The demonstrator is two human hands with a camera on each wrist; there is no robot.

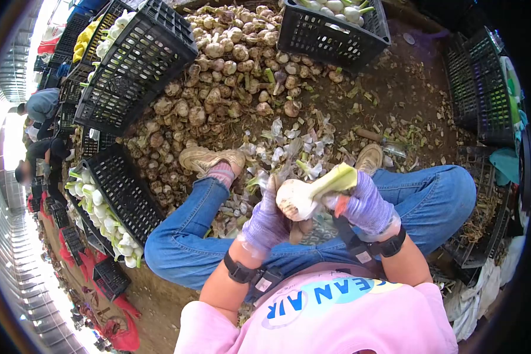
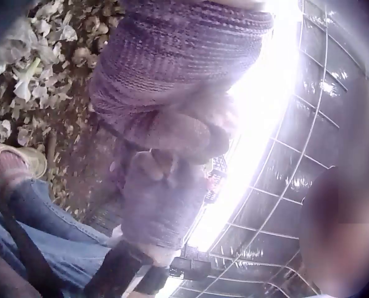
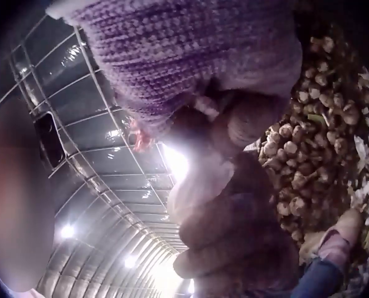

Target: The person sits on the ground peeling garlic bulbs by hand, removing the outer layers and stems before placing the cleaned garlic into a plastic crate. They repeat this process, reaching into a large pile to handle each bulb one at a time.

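Note:
In the head view a white garlic bulb point(image 1: 296, 199) with a thick pale-green stem point(image 1: 338, 179) is held between both hands over the lap. My left hand point(image 1: 264, 221), in a purple knit glove with bare fingertips, grips the bulb from its left side and below. The gloved right hand point(image 1: 369, 206) holds the stem end, its fingers curled close to the bulb. From the right wrist, the pale bulb point(image 3: 200, 186) shows between the two hands, partly covered by fingers. The left wrist view shows the hands close together, with the bulb hidden behind them.
Peeled skins point(image 1: 295, 144) lie on the ground between the feet. Beyond them spreads a heap of untrimmed garlic point(image 1: 230, 76). Black crates stand at the left point(image 1: 124, 189), upper left point(image 1: 135, 71) and back point(image 1: 333, 41), holding cleaned bulbs. More crates point(image 1: 478, 88) stand at the right.

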